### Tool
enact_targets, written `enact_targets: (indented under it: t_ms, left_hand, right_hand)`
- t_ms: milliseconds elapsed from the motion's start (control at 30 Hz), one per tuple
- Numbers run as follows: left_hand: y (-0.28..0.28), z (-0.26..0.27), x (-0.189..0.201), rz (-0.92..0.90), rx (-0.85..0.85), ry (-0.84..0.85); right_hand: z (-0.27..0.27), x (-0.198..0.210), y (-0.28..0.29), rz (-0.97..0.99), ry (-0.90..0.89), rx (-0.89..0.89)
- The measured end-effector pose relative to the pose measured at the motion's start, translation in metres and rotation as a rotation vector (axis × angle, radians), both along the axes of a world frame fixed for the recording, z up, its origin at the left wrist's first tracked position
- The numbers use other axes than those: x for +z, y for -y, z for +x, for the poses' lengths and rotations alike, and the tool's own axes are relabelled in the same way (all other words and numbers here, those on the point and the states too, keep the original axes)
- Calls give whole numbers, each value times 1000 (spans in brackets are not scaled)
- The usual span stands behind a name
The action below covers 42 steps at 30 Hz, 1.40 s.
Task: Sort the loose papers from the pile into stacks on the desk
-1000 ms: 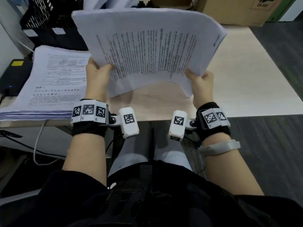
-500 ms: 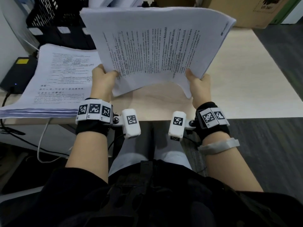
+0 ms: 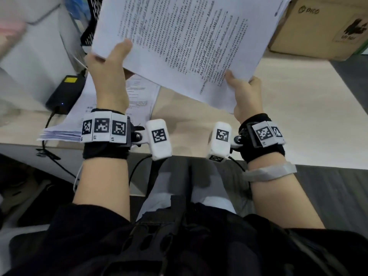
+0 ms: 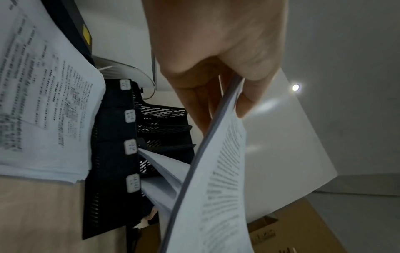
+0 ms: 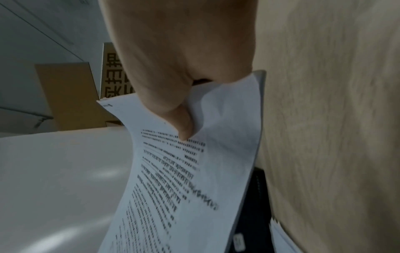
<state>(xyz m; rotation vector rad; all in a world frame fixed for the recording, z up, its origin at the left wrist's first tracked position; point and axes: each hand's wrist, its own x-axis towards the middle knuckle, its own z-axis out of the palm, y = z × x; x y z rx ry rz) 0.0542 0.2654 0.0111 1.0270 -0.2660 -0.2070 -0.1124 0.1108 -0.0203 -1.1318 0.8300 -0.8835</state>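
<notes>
A thick sheaf of printed papers (image 3: 189, 38) is held up in the air, tilted, above the wooden desk (image 3: 298, 108). My left hand (image 3: 111, 62) grips its left edge, thumb on the printed face; the left wrist view shows that same sheaf (image 4: 218, 179) edge-on, with the left hand (image 4: 216, 82) pinching it. My right hand (image 3: 245, 90) pinches the lower right corner, thumb on top; the right wrist view shows that hand (image 5: 179, 95) bending the paper's corner (image 5: 194, 171). A second pile of printed papers (image 3: 111, 114) lies flat on the desk's left side, partly behind my left wrist.
A black mesh file tray (image 4: 129, 145) holding white sheets stands at the desk's back left. A black box with a yellow label (image 3: 65, 92) sits left of the pile, cable attached. A brown cardboard box (image 3: 322, 26) stands at the back right. Light wood shows bare on the desk's right half.
Both hands have lifted the sheaf higher and tipped it, the left hand rising more than the right. The camera has come closer and tilted up.
</notes>
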Motion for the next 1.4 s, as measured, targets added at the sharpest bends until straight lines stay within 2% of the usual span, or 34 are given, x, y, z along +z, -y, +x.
enact_targets:
  t_ms: [67,133,267,367,433,600,667,800,900,1067,1200,1400]
  left_hand:
    - [-1,3,4,43,-95,-59]
    - [1,4,9,187,-202,-65]
    - [7,6,20,452,-351,77]
    - [11,13,29,534,-442,121]
    - [13,24,35,526,-375,119]
    - [21,59,49,517,-51,196]
    - [24,72,50,567,114,327]
    - [31,93,50,805,267,480]
    - [35,110,47,913,285,560]
    - [45,134,44,1090,276,593]
    - [58,149,42,1141,254,643]
    - [79,171,35,1275,173,711]
  right_hand:
    - [14,6,-9,42,0,39]
    - [31,13,-13,53,24,78]
    - [61,28,-20,47,55,125]
    - [85,42,-23,-16,70,182]
    - [100,49,-22,-82,93,224]
    - [132,54,-14,-171,58,302]
    - [141,48,-8,-162,16,229]
    - [156,21,19,-154,-99,-70]
    - [161,3,41,-186,-229,-207]
    - [181,-15,66,-228,-484,-123]
    - [197,-22,71,-223,-525,12]
    - [209,-37,85,-338,-582,71]
